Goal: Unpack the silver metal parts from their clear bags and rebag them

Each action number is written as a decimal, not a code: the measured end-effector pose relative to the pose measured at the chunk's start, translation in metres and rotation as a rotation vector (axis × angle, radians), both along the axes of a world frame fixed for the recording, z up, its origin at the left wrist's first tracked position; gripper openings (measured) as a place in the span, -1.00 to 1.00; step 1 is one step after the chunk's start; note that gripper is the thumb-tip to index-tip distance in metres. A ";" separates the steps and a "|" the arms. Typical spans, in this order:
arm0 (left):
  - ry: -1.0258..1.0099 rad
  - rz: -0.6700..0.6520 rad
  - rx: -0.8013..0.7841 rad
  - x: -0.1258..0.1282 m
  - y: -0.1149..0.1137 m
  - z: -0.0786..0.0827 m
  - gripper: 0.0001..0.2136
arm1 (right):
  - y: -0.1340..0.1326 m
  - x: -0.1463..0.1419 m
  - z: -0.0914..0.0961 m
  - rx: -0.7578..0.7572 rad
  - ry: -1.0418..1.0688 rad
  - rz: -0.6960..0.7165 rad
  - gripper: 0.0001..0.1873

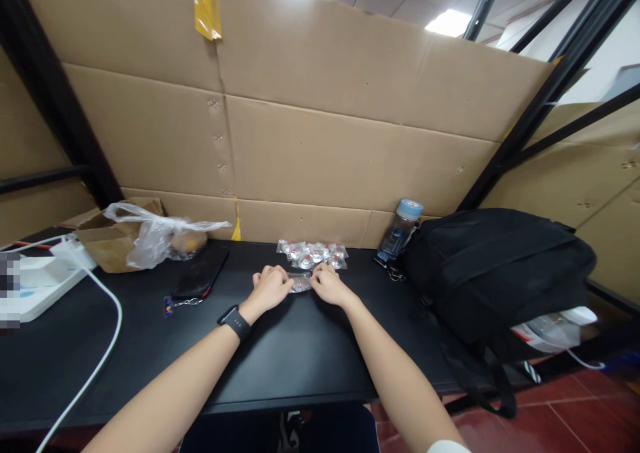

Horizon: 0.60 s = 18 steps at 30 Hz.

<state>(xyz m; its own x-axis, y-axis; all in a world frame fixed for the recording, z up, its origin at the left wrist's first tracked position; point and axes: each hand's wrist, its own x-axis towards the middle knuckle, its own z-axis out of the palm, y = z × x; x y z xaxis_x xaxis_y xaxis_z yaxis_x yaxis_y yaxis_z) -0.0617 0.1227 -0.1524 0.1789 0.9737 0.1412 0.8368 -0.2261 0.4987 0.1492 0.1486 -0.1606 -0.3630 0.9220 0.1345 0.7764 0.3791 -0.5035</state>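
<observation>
Between my two hands lies a small clear plastic packet (301,282) with something round, silvery and red inside. My left hand (271,288), with a dark watch (235,322) on its wrist, has its fingers closed on the packet's left end. The right end is pinched by my right hand (329,284). Just behind, a heap of several similar packets (315,255) rests on the black table (295,360); my right fingertips are close to its front edge. What exactly the packets contain is too small to make out.
A black pouch (201,274) with a keychain lies left, before a cardboard box (107,243) and a knotted plastic bag (160,233). A white power strip (45,286) and cable are far left. At right stand a blue-lidded bottle (399,230) and black backpack (500,273). Cardboard (350,153) walls the back.
</observation>
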 end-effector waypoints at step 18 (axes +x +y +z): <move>0.135 -0.319 0.117 -0.019 -0.002 0.003 -0.58 | -0.006 0.005 0.012 0.119 0.012 0.281 -0.71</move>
<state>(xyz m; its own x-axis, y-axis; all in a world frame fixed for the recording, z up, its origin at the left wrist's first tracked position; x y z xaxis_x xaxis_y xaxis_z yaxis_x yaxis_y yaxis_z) -0.0803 0.1205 -0.1498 0.4952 0.8447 0.2032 0.7715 -0.5351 0.3442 0.1538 0.1427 -0.1483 -0.5997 0.7631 0.2410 0.6269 0.6352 -0.4512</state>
